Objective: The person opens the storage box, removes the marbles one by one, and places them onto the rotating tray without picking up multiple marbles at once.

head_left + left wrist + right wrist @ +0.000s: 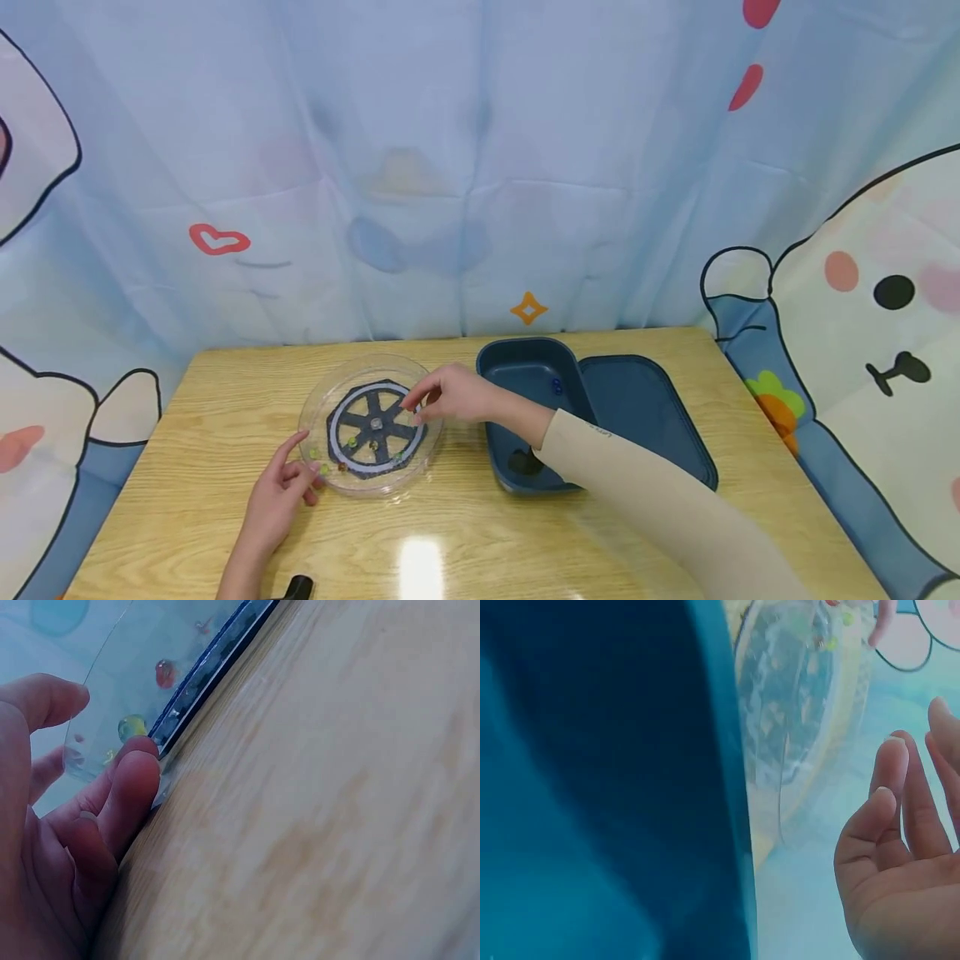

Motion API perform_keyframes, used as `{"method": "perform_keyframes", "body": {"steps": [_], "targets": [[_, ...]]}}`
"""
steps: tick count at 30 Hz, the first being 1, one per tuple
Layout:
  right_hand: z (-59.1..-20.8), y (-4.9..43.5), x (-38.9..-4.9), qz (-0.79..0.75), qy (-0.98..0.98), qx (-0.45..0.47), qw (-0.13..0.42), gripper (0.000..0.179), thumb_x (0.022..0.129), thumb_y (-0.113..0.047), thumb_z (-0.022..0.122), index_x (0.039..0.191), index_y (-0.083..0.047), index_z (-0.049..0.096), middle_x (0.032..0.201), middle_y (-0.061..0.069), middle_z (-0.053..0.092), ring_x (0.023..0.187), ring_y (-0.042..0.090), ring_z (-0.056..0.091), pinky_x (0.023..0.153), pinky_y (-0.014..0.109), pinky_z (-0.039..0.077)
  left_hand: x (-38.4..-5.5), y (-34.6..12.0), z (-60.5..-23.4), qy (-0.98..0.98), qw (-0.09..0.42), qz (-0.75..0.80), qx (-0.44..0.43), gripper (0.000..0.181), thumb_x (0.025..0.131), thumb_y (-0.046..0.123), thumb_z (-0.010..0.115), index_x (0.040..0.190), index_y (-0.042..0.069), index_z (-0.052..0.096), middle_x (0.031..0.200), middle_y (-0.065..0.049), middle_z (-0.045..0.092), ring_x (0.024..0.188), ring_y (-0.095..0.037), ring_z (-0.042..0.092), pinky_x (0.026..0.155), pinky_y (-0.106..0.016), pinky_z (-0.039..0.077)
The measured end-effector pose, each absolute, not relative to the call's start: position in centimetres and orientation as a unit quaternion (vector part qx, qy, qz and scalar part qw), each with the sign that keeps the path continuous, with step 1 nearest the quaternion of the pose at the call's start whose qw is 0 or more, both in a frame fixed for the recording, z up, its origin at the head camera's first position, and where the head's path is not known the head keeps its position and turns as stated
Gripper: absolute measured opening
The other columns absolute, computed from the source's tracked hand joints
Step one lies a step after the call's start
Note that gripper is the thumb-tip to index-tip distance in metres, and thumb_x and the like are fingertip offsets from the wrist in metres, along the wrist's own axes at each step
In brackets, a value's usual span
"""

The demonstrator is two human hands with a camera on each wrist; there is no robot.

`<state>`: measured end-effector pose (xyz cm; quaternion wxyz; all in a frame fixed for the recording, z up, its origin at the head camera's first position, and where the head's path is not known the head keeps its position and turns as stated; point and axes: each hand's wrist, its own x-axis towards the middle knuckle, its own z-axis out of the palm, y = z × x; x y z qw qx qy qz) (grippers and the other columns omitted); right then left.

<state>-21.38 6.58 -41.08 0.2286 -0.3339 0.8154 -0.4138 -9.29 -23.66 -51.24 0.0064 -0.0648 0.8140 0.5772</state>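
A clear round dish [431,454] stands on the table, with a dark spoked wheel pattern [358,477] showing in it. Several small glass marbles lie in its near-left part, among them a red marble [165,673] and a yellow-green marble [133,727]. My left hand [276,500] touches the dish's left side with loosely bent fingers. Above the dish's right part hovers my right hand [459,395], its fingers bent and apart. Nothing shows between them in the right wrist view, where the hand [900,855] appears palm-on.
Right of the dish stands a deep blue bin [491,442], holding small dark-blue pieces [557,386] and a dark patch or object [525,461] near my right forearm. A flat blue lid or tray [645,408] lies beyond it. A black object [300,587] sits at the near edge.
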Motion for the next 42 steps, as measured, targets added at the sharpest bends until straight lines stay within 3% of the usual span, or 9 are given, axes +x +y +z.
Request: {"method": "perform_keyframes", "body": {"steps": [5,15,22,28,39,42], "targets": [[-40.2,8.5,-22.1,-0.424,0.827,-0.301,0.212,0.024,0.091,-0.012,0.074,0.114,-0.012,0.076,0.113,0.000,0.071,0.095,0.015,0.066,0.078,0.029,0.053,-9.3,-23.7,-51.3,0.815,0.003,0.576,-0.063,0.055,0.100,0.017,0.061,0.150,0.017,0.038,0.082,-0.011,0.068,0.061,-0.022,0.063,0.069,-0.026,0.047],[-39.8,16.3,-23.9,-0.474,0.834,-0.219,0.179,0.032,0.095,-0.012,0.069,0.125,-0.002,0.068,0.120,0.010,0.068,0.111,0.025,0.064,0.092,0.039,0.052,-9.5,-23.8,-51.7,0.820,0.015,0.568,-0.072,0.056,0.101,0.017,0.060,0.152,0.018,0.036,0.084,-0.010,0.069,0.063,-0.022,0.063,0.069,-0.026,0.046],[-41.2,20.3,-24.4,-0.447,0.866,-0.169,0.147,0.030,0.098,-0.014,0.064,0.123,0.002,0.067,0.119,0.014,0.067,0.109,0.029,0.063,0.095,0.049,0.048,-9.4,-23.8,-51.5,0.819,0.014,0.568,-0.075,0.055,0.101,0.019,0.060,0.151,0.019,0.036,0.085,-0.011,0.069,0.063,-0.022,0.063,0.069,-0.026,0.047],[-41.8,20.7,-24.0,-0.397,0.899,-0.106,0.150,0.028,0.100,-0.016,0.062,0.123,-0.003,0.068,0.117,0.010,0.066,0.108,0.029,0.062,0.093,0.046,0.048,-9.3,-23.7,-51.6,0.815,0.012,0.574,-0.072,0.055,0.101,0.018,0.061,0.151,0.019,0.037,0.085,-0.011,0.069,0.063,-0.021,0.063,0.067,-0.027,0.048],[-42.2,20.5,-23.7,-0.368,0.909,-0.079,0.180,0.036,0.100,-0.014,0.058,0.133,0.002,0.059,0.133,0.021,0.056,0.117,0.036,0.056,0.093,0.047,0.047,-9.3,-23.5,-51.3,0.815,0.010,0.575,-0.072,0.053,0.101,0.018,0.060,0.150,0.019,0.038,0.084,-0.011,0.068,0.062,-0.022,0.063,0.060,-0.028,0.043],[-42.7,20.3,-23.7,-0.365,0.910,-0.082,0.181,0.036,0.100,-0.013,0.057,0.134,0.002,0.058,0.135,0.021,0.055,0.121,0.037,0.054,0.094,0.048,0.047,-9.4,-23.5,-51.2,0.817,0.009,0.572,-0.072,0.053,0.102,0.018,0.059,0.150,0.019,0.038,0.084,-0.011,0.068,0.062,-0.022,0.063,0.064,-0.027,0.044]]}}
